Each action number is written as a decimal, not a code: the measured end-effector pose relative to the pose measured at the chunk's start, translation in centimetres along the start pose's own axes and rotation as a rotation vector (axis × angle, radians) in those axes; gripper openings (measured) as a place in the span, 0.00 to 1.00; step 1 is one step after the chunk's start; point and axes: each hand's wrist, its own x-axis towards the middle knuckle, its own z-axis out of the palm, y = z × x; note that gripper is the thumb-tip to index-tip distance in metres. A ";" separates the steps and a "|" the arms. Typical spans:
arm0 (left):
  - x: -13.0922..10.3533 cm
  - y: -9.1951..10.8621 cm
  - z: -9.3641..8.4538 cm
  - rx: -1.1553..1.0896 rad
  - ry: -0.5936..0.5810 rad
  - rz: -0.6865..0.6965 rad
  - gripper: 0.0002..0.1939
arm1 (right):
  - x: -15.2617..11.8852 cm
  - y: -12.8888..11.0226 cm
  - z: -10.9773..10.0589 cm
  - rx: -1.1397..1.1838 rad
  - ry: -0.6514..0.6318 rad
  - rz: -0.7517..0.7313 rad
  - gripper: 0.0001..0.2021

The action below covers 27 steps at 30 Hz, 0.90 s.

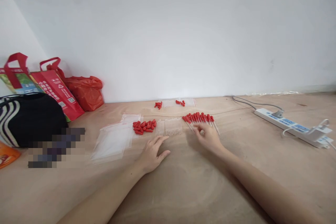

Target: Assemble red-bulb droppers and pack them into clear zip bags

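Observation:
Several clear droppers with red bulbs (198,117) lie side by side on the wooden table. My right hand (208,137) is at their lower ends, its fingers pinched together at the tip of the leftmost dropper. My left hand (153,154) rests with fingers apart just below a row of clear thin tubes (173,126) and holds nothing. Left of the tubes is a pile of loose red rubber bulbs (144,126). Clear zip bags (110,142) lie flat beside that pile.
A white power strip (291,126) with plugs and cables lies at the right. Red shopping bags (56,92) and a black striped bag (34,119) stand at the left. Small red pieces (158,105) and bags lie near the wall.

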 end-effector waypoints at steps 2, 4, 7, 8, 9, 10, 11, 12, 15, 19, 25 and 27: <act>0.0 0.2 -0.1 -0.028 -0.056 0.005 0.14 | 1.5 0.9 0.3 -0.017 0.068 0.154 0.11; 0.1 0.3 -0.2 -0.030 -0.070 0.021 0.11 | 2.7 1.4 0.8 -0.076 0.110 0.250 0.09; 0.0 0.5 -0.3 -0.030 -0.069 0.044 0.10 | 3.9 1.5 1.7 -0.169 0.119 0.333 0.07; 0.0 0.4 -0.3 -0.035 -0.068 0.052 0.09 | 4.1 1.5 2.0 -0.195 0.113 0.349 0.07; 0.0 0.4 -0.3 -0.040 -0.067 0.059 0.09 | 4.3 1.4 2.3 -0.219 0.107 0.361 0.06; 0.0 0.4 -0.2 -0.045 -0.064 0.065 0.08 | 4.4 1.3 2.5 -0.239 0.099 0.370 0.06; 0.0 0.3 -0.2 -0.050 -0.062 0.070 0.08 | 4.4 1.3 2.7 -0.255 0.091 0.377 0.06; 0.0 0.3 -0.2 -0.053 -0.059 0.073 0.08 | 4.4 1.3 2.9 -0.265 0.082 0.383 0.06; 0.0 0.2 -0.1 -0.059 -0.062 0.077 0.08 | 4.4 1.4 3.0 -0.272 0.056 0.380 0.06; 0.0 0.1 -0.1 -0.054 -0.066 0.075 0.08 | 4.0 1.0 2.9 -0.291 0.061 0.316 0.08; 0.0 0.0 0.0 -0.052 -0.073 0.071 0.08 | 4.4 -1.6 3.5 -0.319 -0.077 0.282 0.12; -0.1 0.0 0.0 -0.055 -0.075 0.068 0.08 | 4.9 -2.5 4.1 -0.326 -0.144 0.341 0.13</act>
